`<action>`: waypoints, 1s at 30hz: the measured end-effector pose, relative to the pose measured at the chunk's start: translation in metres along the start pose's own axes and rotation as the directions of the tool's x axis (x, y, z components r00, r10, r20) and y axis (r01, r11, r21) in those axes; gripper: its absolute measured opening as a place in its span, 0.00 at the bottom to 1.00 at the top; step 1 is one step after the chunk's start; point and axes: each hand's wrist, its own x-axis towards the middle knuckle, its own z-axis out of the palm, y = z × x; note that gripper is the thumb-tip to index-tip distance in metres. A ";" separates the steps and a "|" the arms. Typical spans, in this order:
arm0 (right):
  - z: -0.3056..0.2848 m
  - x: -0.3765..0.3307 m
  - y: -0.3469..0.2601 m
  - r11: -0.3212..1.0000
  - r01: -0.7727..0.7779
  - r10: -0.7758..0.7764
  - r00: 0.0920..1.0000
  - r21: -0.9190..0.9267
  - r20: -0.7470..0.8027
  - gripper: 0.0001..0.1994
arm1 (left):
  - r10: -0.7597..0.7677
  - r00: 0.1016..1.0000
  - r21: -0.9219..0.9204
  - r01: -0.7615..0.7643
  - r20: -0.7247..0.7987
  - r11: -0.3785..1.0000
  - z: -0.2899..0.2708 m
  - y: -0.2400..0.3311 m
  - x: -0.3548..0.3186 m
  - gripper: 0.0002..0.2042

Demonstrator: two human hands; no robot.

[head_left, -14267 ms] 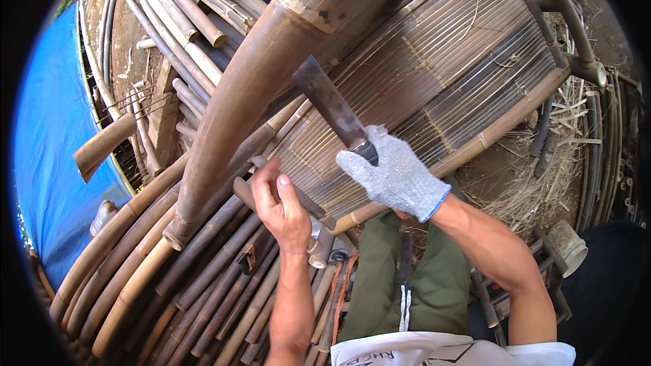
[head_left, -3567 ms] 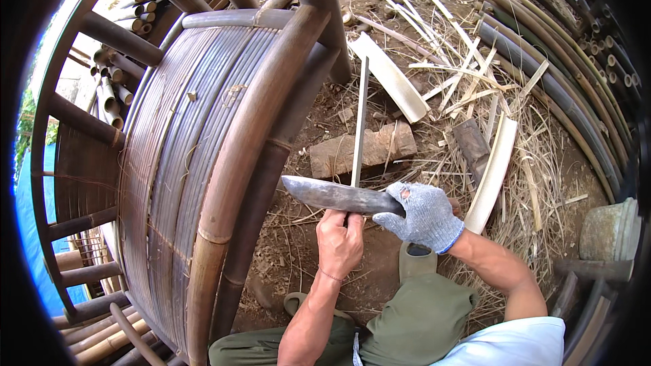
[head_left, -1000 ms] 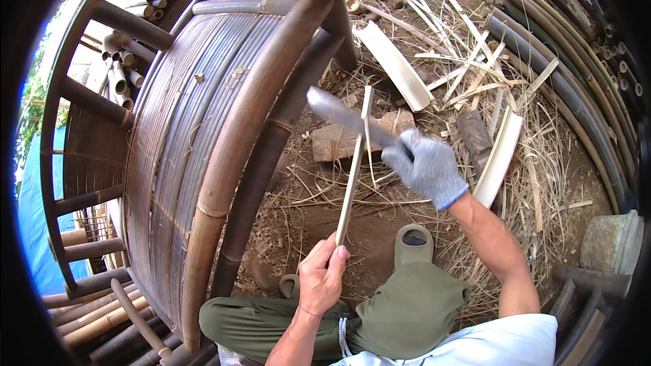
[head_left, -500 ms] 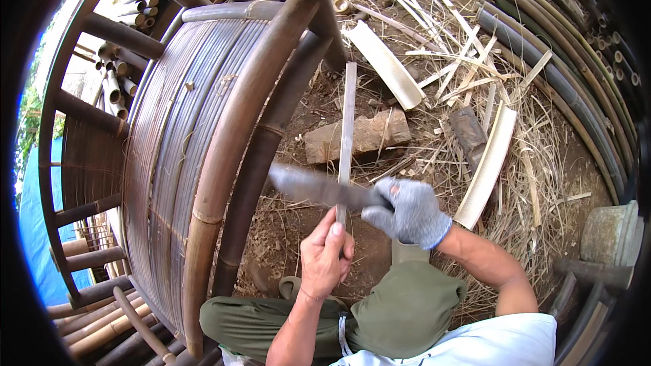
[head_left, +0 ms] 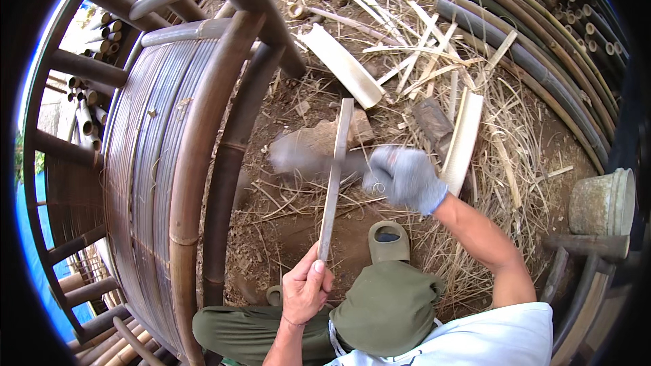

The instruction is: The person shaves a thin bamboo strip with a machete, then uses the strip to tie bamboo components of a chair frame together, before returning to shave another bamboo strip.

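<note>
My bare left hand [head_left: 306,290] grips the near end of a long thin bamboo strip [head_left: 335,176], holding it upright over the dirt. My right hand [head_left: 405,177], in a grey knit glove, is shut on the handle of a wide-bladed chopping knife [head_left: 305,157]. The blade is blurred with motion and crosses the strip near its middle. The far end of the strip rests by a flat stone block [head_left: 319,142] on the ground.
A large bamboo chair frame [head_left: 190,163] with a woven slatted back stands at the left. Split bamboo slats [head_left: 342,64], shavings and straw litter the ground. Long poles [head_left: 542,74] lie at the right, a pot [head_left: 603,200] beside them. A green clog [head_left: 388,240] covers my foot.
The strip has stayed upright in my left hand while the knife swung: raised high a second ago, then down across the strip, and it is now blurred at mid-strip.
</note>
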 end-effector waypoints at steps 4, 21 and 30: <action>-0.045 -0.005 0.069 0.462 -0.452 0.767 0.636 0.763 -0.087 0.31 | -0.044 0.995 0.190 0.027 0.086 0.981 0.004 0.018 0.008 0.24; -0.085 -0.134 -0.037 0.006 -0.415 0.730 0.623 0.910 0.280 0.18 | 0.638 0.769 0.275 -0.606 -0.037 0.747 0.090 0.089 0.179 0.15; -0.087 -0.095 -0.080 0.776 -0.495 0.539 0.842 0.391 -0.004 0.17 | 0.793 0.575 0.102 -0.818 0.202 0.567 0.123 0.048 0.180 0.18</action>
